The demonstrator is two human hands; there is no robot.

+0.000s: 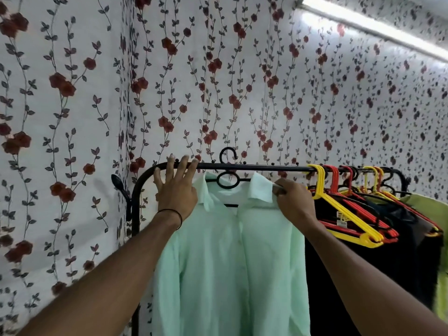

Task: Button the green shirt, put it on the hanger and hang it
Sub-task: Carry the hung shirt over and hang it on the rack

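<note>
Head: left fingers [181, 169] splayed on rail [266, 168]

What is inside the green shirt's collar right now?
A black hanger: its ring and hook show above the green shirt, the hook reaching past the rail. Its shoulders are covered by fabric.

No writing can be read with certainty. One small pale label [342, 217] sits on the yellow hanger [368, 240], just to the right of the green shirt [230, 263]. It carries dark marks, but they are too small and blurred to read.
</note>
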